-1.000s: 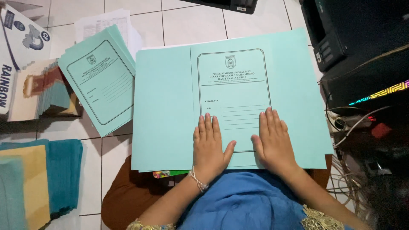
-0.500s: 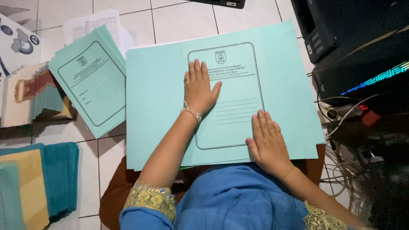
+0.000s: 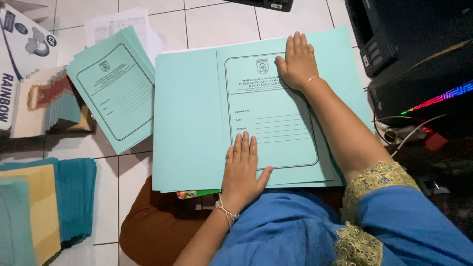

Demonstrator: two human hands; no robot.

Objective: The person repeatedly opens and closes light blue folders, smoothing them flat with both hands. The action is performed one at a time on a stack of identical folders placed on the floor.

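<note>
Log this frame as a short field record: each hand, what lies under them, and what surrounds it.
left hand: flat, palm down, on the lower edge of the folded light-green folder
right hand: flat on the folder's upper part, beside the printed crest
support: folder rests on the person's lap, over the white tiled floor
left of it: stack of matching folders; teal paper pile
right of it: black printer, cables

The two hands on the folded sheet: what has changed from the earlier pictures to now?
The left hand returned to the sheet's near edge; the right hand slid up to its far edge. Both lie flat, gripping nothing. The light green folded sheet and the side stack of folders stayed put.
</note>
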